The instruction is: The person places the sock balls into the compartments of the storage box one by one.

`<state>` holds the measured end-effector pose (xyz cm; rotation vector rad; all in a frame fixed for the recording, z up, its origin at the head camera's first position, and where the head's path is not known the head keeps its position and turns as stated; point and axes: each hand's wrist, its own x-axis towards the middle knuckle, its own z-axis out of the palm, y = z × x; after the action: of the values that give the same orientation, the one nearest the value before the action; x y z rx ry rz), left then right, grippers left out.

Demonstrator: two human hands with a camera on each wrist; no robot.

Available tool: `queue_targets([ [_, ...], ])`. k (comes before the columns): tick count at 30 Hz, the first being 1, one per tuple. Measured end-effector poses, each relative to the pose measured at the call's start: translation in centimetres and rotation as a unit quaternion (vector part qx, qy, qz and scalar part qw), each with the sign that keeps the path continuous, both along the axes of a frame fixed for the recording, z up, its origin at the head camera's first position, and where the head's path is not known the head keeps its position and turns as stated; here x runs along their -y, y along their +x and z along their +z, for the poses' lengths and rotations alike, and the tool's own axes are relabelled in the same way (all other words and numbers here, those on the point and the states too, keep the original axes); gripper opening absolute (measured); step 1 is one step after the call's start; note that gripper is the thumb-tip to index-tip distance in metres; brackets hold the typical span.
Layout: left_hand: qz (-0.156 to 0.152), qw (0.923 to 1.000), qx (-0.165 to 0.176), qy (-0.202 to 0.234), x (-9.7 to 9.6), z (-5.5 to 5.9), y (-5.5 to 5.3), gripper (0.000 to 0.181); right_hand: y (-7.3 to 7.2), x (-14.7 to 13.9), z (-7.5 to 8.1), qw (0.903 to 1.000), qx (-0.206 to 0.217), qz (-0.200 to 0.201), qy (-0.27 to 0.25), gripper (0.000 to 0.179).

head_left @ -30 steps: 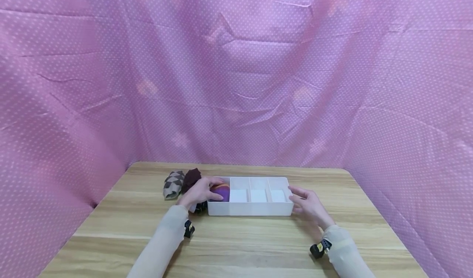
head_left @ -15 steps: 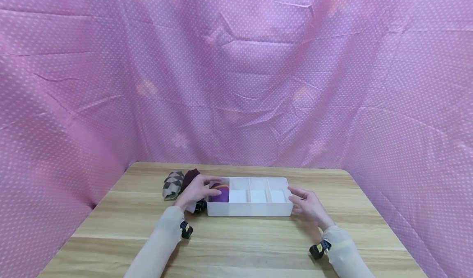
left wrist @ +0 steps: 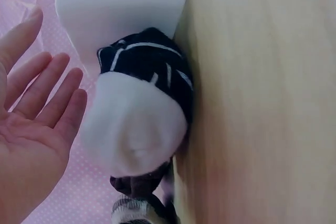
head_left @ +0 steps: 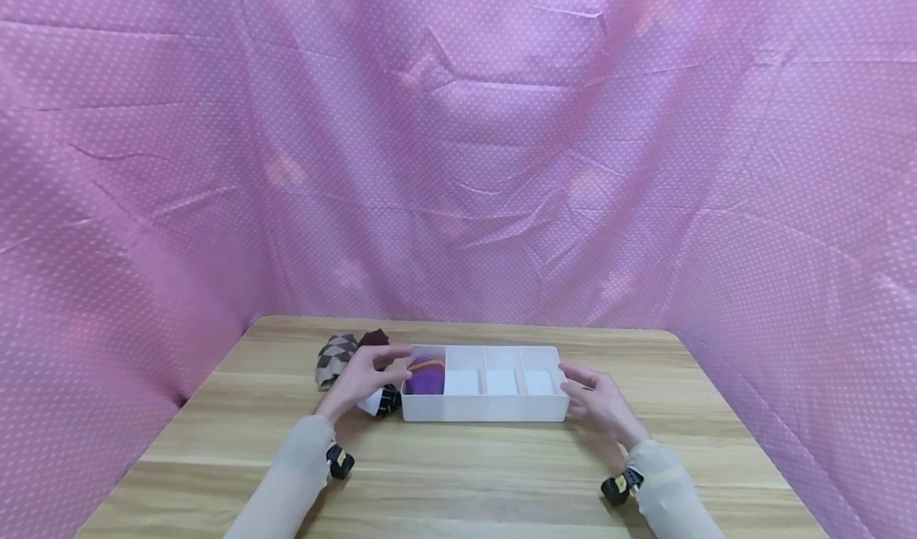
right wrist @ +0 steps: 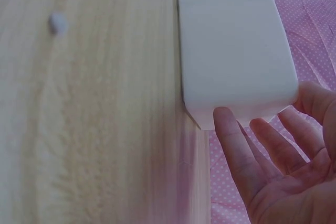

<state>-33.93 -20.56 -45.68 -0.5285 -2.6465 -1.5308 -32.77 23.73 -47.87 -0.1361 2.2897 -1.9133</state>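
Note:
A white divided box (head_left: 487, 408) sits on the table. In its leftmost compartment lies a rolled purple sock (head_left: 427, 380) with an orange band. My left hand (head_left: 365, 378) is held just off the box's left end, palm facing it, fingers extended and holding nothing. Below that hand, the left wrist view shows a rolled black-and-white sock (left wrist: 139, 124) against the box's end. My right hand (head_left: 602, 400) rests its spread fingertips on the box's right end wall (right wrist: 247, 111). The other compartments show only their white floors.
Behind my left hand are a dark maroon rolled sock (head_left: 374, 337) and a brown-and-grey checked one (head_left: 335, 360), partly covered by the hand in the head view. A pink dotted curtain (head_left: 487, 165) surrounds the wooden table (head_left: 487, 483) at the back and sides.
My left hand has let go of the purple sock in the left compartment and drawn back leftward. The right hand has stayed at the box's right end.

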Motion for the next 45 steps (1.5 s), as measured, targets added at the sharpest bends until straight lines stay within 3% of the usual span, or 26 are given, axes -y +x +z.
queue_targets([
  [8,0.017,0.9995,0.01,0.026,0.5,-0.6,1.0,0.055,0.0,-0.3,-0.1,1.0,0.004,-0.002,-0.001,0.054],
  [14,0.026,0.999,0.014,0.034,0.9,-1.1,2.4,0.052,0.4,-0.4,0.1,1.0,-0.007,0.003,0.005,0.053],
  [18,0.013,0.9989,0.015,0.043,1.3,-1.7,2.9,0.056,0.6,-0.4,-0.1,1.0,-0.008,0.002,0.004,0.052],
  [25,-0.029,0.999,-0.002,0.034,2.3,-2.2,2.3,0.061,0.2,-0.4,-0.3,1.0,-0.001,0.003,-0.009,0.054],
  [32,-0.031,0.9995,-0.002,-0.008,3.7,-2.4,1.5,0.062,0.1,-0.3,-0.1,0.9999,0.004,0.008,-0.005,0.056],
  [40,-0.054,0.9965,-0.022,-0.059,4.7,-2.2,0.8,0.062,-0.1,-0.3,-0.1,0.9999,0.002,0.004,-0.011,0.056],
  [45,-0.047,0.9956,-0.004,-0.08,5.1,-2.2,0.4,0.064,-0.2,-0.2,-0.1,1.0,0.001,0.004,-0.004,0.056],
])
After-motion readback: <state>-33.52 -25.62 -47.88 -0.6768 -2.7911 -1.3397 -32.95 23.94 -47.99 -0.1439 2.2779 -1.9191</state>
